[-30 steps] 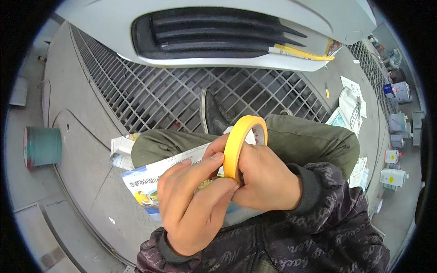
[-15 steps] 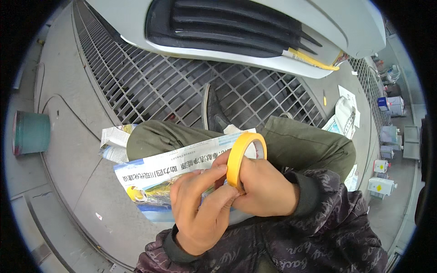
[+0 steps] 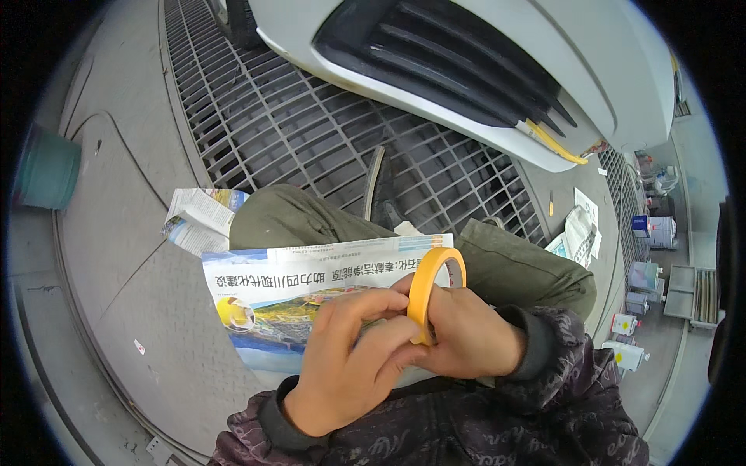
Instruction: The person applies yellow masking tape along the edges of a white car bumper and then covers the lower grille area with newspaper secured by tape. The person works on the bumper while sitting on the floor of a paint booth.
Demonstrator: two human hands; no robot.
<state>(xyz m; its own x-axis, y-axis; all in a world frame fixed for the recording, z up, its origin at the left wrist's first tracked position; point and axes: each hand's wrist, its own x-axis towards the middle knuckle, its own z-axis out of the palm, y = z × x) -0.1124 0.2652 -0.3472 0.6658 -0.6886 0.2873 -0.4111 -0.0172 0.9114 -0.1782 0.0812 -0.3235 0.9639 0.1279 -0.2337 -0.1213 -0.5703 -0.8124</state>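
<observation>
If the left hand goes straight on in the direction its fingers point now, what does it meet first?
The left hand points toward the yellow tape roll, which its fingertips already seem to touch. The right hand holds that roll from the other side, so the roll comes first.

Both hands, left hand (image 3: pixel 342 373) & right hand (image 3: pixel 466 338), bare, no gloves; dark purplish-black patterned jacket w/ ribbed knit cuffs, olive-green trousers, dark shoe w/ pale sole edge.
</observation>
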